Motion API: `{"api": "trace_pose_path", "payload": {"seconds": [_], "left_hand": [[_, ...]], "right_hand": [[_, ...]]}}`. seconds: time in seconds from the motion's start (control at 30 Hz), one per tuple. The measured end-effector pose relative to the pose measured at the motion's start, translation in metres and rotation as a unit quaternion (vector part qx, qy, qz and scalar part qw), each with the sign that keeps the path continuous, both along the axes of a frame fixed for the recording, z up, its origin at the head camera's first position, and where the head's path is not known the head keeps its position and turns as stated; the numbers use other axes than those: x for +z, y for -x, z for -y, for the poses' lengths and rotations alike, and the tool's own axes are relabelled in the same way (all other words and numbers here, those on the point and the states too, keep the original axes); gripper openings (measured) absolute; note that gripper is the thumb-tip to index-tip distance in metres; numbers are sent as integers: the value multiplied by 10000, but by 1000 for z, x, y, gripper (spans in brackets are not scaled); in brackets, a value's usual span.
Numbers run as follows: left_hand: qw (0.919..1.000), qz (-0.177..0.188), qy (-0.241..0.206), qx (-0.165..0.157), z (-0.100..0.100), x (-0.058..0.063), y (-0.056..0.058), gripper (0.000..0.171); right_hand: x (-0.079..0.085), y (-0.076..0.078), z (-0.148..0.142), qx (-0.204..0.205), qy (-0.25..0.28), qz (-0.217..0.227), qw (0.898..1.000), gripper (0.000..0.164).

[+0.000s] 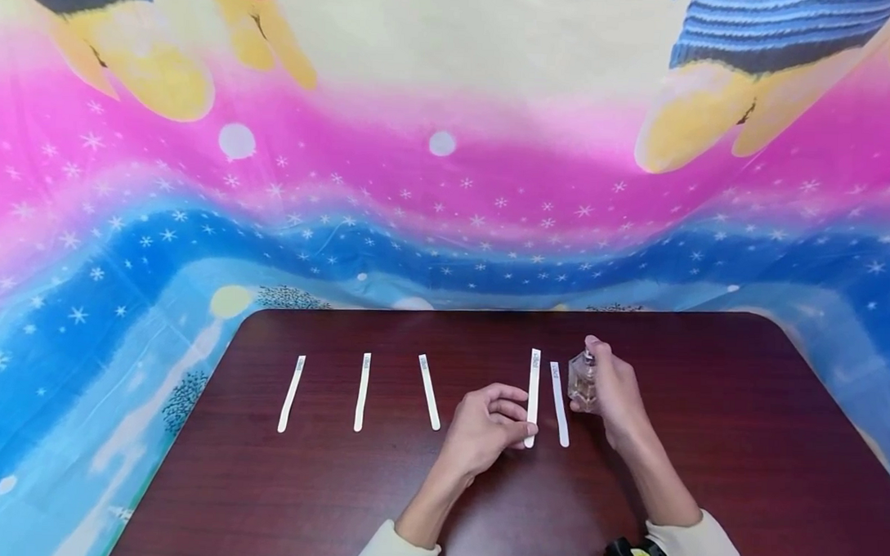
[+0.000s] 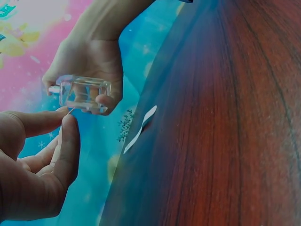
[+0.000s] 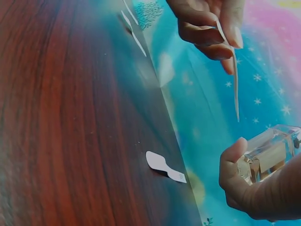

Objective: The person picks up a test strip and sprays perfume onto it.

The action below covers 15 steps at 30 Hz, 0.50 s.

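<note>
My left hand [image 1: 484, 431] pinches a white perfume test strip [image 1: 534, 379] near its rounded lower end, between thumb and fingers. The strip points away from me and has small dark writing at its far end. To its right, my right hand [image 1: 619, 390] grips a clear glass perfume bottle [image 1: 581, 382], a fingertip resting on the spray top. Pale yellowish liquid shows through the glass of the bottle [image 3: 270, 157] in the right wrist view. Between the two hands, another white test strip [image 1: 560, 406] lies on the table.
Left of my hands, spaced apart on the dark red-brown table [image 1: 320, 494], lie a slanted strip [image 1: 291, 394], a nearly straight strip [image 1: 363, 392] and a third strip [image 1: 429, 392]. A colourful printed cloth [image 1: 447, 204] hangs behind. A black device [image 1: 632, 554] sits by my right sleeve.
</note>
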State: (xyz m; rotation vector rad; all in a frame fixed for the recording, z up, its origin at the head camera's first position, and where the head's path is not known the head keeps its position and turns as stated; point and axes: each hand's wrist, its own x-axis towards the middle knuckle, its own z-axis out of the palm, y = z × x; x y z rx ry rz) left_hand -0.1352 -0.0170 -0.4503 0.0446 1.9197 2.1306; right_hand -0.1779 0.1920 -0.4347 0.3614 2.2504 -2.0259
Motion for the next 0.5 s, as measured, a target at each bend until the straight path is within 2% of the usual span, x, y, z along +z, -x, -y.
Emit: {"api": "trace_pose_path", "payload": {"seconds": [0.27, 0.5], "left_hand": [[9997, -44, 230, 46, 3, -4, 3, 36], [9997, -74, 243, 67, 3, -10, 6, 38]], "right_hand": [[3, -1, -4, -58, 147, -43, 9999, 51], [4, -1, -3, -35, 270, -57, 9996, 50]]}}
